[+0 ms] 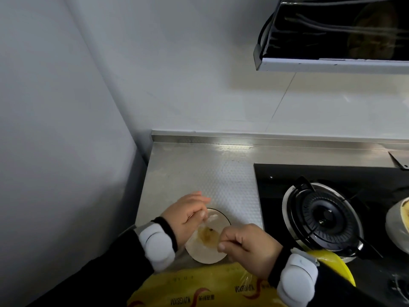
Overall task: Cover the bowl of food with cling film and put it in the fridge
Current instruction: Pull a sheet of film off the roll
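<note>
Over one bowl [210, 238] — two hands [188, 214] [250, 247] pinching cling film [210, 220].

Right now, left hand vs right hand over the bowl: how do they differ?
The left hand sits at the far-left rim of the bowl; the right hand is at its near-right side. Left fingers point away, partly extended, pinching something whitish; right fingers curl into a tight pinch, apparently on thin film too clear to confirm. Shared: both wear a black strap with a white wrist device and dark sleeves.
</note>
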Available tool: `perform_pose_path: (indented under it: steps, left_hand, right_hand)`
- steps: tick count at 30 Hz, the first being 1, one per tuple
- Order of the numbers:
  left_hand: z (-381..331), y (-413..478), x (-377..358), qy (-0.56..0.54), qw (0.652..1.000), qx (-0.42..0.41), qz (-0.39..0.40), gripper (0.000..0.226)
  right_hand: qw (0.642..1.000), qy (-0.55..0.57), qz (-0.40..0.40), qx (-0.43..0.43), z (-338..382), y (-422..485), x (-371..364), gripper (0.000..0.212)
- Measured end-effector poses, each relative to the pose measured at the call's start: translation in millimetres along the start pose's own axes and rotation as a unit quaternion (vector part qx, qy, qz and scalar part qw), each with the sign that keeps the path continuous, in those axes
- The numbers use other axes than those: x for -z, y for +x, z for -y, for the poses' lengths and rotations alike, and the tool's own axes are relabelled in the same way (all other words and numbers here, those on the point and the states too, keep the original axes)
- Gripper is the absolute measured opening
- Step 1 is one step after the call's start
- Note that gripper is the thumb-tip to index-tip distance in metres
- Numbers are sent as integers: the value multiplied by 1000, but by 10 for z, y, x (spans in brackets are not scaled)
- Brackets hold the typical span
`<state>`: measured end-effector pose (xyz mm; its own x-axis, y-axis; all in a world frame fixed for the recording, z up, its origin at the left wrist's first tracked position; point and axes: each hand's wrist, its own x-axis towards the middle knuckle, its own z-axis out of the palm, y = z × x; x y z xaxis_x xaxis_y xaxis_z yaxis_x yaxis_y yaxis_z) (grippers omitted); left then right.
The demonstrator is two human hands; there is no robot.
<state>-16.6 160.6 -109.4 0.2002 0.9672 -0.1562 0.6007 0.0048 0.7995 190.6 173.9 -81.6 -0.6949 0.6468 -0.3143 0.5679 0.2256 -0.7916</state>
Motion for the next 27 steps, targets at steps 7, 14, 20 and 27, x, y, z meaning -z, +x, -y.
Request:
perform_pose_path:
  steps: [7, 14, 20, 27]
  left_hand:
    - [-366, -371, 24, 251, 943, -13, 216, 51]
    - [-408, -508, 20, 209, 947, -9, 243, 26]
    - [-443, -483, 55, 205, 949, -2, 238, 26]
    - [-456, -502, 47, 191, 949, 21, 249, 26]
  right_hand:
    - [997, 64, 29, 24, 69, -174, 32, 8]
    - [976, -159, 26, -150, -457, -363, 499, 42]
    - [977, -74, 53, -190, -747, -628, 590, 13]
    - [959, 229, -125, -110, -691, -918, 619, 21]
